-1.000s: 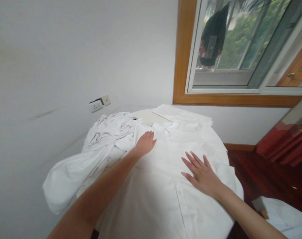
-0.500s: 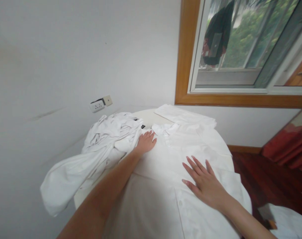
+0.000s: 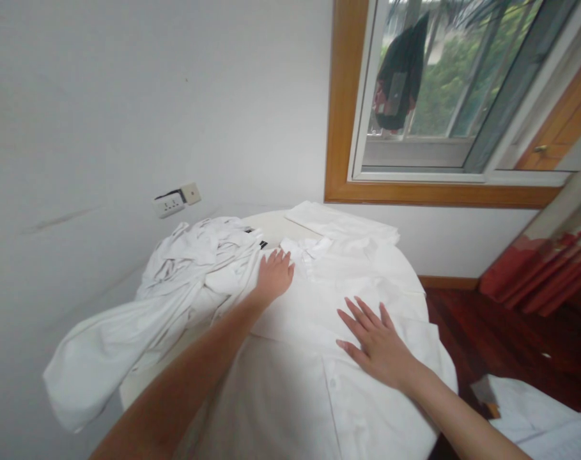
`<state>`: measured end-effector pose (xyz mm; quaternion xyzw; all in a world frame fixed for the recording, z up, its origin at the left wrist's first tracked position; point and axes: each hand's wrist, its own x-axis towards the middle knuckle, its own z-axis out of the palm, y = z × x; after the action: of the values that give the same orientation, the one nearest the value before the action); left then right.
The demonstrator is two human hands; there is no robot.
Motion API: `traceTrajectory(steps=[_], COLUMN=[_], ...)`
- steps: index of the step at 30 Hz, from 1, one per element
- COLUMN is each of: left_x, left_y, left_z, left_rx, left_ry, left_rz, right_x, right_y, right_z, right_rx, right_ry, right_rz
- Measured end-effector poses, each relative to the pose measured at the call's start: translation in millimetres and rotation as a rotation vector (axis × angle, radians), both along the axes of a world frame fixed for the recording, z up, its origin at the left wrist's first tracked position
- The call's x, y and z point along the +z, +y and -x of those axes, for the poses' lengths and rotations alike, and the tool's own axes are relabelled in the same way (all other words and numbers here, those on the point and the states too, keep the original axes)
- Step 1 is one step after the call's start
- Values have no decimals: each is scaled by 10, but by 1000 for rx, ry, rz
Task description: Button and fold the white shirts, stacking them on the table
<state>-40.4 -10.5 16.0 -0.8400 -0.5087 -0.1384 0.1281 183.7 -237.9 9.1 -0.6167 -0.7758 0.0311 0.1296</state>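
Observation:
A white button-up shirt (image 3: 314, 358) lies spread flat over a round white table (image 3: 271, 225). My left hand (image 3: 274, 276) rests palm down on the shirt near its collar (image 3: 305, 248), fingers together and stretched out. My right hand (image 3: 374, 342) lies flat on the shirt's right half with the fingers spread. Neither hand holds anything.
A crumpled heap of white garments (image 3: 175, 281) hangs off the table's left side. A folded white cloth (image 3: 340, 222) lies at the back by the wall. A wall socket (image 3: 175, 199), a wood-framed window (image 3: 443, 102), red curtain (image 3: 549, 268) and more white fabric (image 3: 539, 415) surround the table.
My left hand has slid a little farther up the shirt toward the collar. My right hand stays flat in about the same spot. The view has shifted slightly.

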Motion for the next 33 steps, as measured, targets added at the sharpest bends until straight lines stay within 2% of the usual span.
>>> traceTrajectory(steps=[4, 8, 10, 12, 15, 18, 20, 23, 26, 33], left_x=[-113, -180, -176, -167, -166, -172, -175, -178, -180, -150], left_y=[-375, -452, -437, -428, -435, -455, -469, -482, -486, -505], left_z=[108, 192, 192, 180, 170, 176, 182, 187, 191, 184], left_rx=[-84, -105, -100, -98, -96, -101, -104, -103, -103, -89], left_ry=[5, 1, -2, -8, -20, -31, -43, -56, -63, -65], left_rz=[107, 126, 117, 103, 89, 87, 83, 78, 79, 97], right_x=[60, 250, 370, 476, 572, 598, 591, 563, 525, 428], right_y=[23, 304, 614, 1011, 1628, 2089, 2271, 2390, 2378, 2013], right_z=[-24, -256, -492, -786, -1241, -1579, -1711, -1824, -1950, -2415], right_rx=[4, 37, 4, -86, -199, -373, -421, -401, -332, -237], right_ry=[18, 51, 46, -14, -117, -214, -257, -269, -181, 64], right_rz=[47, 26, -58, -136, -177, -110, -18, 43, 68, 42])
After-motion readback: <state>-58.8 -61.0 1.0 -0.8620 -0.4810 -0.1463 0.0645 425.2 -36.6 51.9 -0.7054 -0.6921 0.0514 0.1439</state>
